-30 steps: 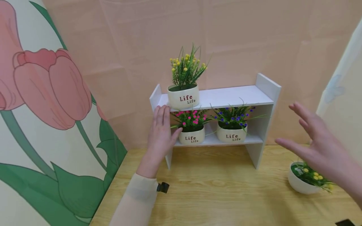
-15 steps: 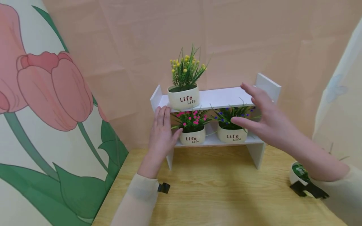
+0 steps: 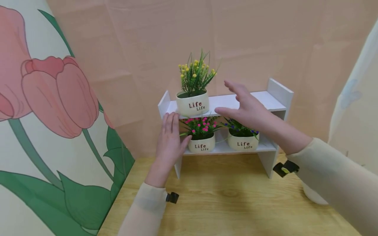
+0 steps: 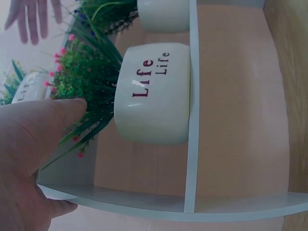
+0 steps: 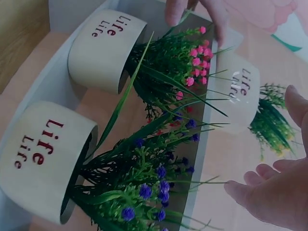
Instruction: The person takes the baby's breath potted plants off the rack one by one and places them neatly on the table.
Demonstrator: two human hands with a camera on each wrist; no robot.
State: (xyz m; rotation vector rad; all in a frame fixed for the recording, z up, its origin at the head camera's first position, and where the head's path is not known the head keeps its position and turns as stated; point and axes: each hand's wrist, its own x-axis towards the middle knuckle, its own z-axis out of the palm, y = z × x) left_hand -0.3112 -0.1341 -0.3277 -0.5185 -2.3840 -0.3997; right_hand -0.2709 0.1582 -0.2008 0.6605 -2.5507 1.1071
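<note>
A white two-tier shelf stands on the table. On its upper board at the left is a cream "Life" pot with yellow flowers. Below it sit a pot with pink flowers and a pot with blue-violet flowers. My left hand rests at the shelf's left end, fingers extended up by the top board's front corner. Its thumb reaches in front of the pink-flowered plant. My right hand is in front of the upper board, thumb and fingers spread toward the yellow-flowered pot, holding nothing.
Another white pot stands on the wooden table at the right, mostly hidden behind my right sleeve. Behind the shelf hangs a peach-coloured backdrop. A panel with painted tulips lines the left side.
My right hand has come in from the far right, passing the blue-violet flowers, to the front of the upper board. The left hand stays at the shelf's left end.
</note>
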